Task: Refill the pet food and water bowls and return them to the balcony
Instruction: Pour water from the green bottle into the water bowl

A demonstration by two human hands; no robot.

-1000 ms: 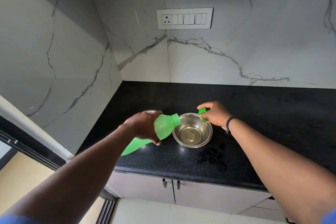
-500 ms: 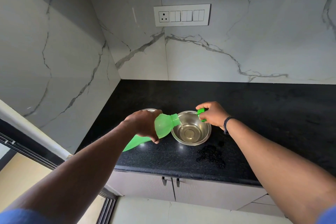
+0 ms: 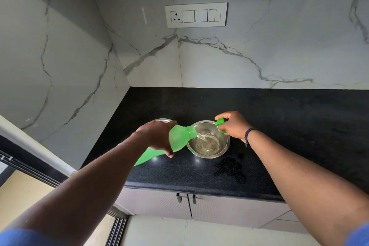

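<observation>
A steel bowl (image 3: 223,151) stands on the black counter (image 3: 279,126). My left hand (image 3: 157,137) grips a green plastic bottle (image 3: 178,139), tipped on its side with its mouth over the bowl's left rim. Water streams from the mouth into the bowl, which holds a shallow pool. My right hand (image 3: 232,125) holds the bottle's green cap (image 3: 220,124) at the bowl's far right rim. A second steel bowl (image 3: 162,120) shows only as a rim behind my left hand.
A wet patch (image 3: 231,170) lies on the counter in front of the bowl. Marble walls meet in a corner at the left, with a switch panel (image 3: 196,15) above. Cabinet doors with handles (image 3: 185,197) sit below the counter edge.
The bottle has tipped further and water now runs from its mouth into the bowl. Both hands stay in nearly the same place.
</observation>
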